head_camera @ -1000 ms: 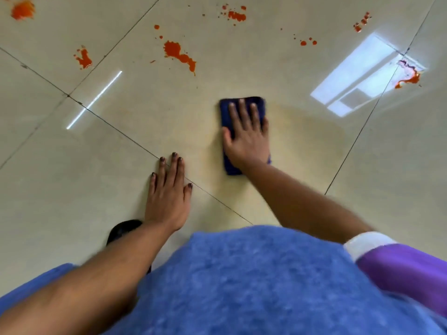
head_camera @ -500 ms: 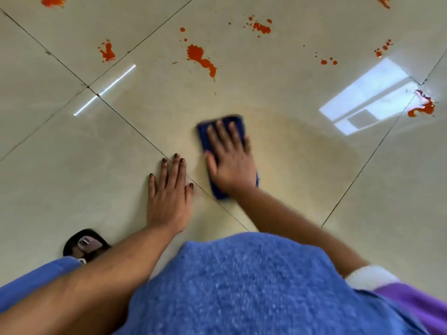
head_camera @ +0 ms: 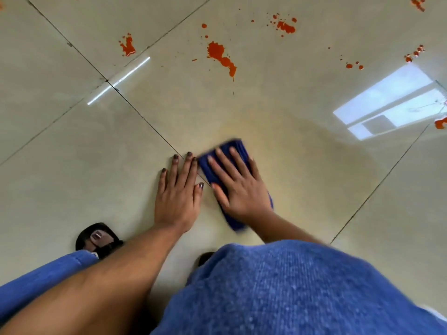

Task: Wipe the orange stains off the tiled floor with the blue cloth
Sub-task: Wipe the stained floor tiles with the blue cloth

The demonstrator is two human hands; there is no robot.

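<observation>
My right hand (head_camera: 238, 187) lies flat with straight fingers on the folded blue cloth (head_camera: 235, 147), pressing it onto the cream tiled floor (head_camera: 302, 189). My left hand (head_camera: 177, 193) is spread flat on the tile right beside the cloth, its fingertips nearly touching the cloth's left edge. Orange stains lie farther ahead: a large splash (head_camera: 221, 56), a smaller one to its left (head_camera: 127, 46), a spatter at the top (head_camera: 285, 26), small dots at the right (head_camera: 354, 66) and a blotch at the right edge (head_camera: 440, 122). A faint yellowish smear surrounds the cloth.
My black sandal (head_camera: 98, 238) stands on the floor at the lower left. My blue clothing (head_camera: 290, 291) fills the bottom of the view. Dark grout lines (head_camera: 145, 122) cross the tiles, and a bright window reflection (head_camera: 387, 102) shines at the right.
My right hand has slid the blue cloth toward me and to the left, up against my left hand. My left hand has stayed planted on the tile.
</observation>
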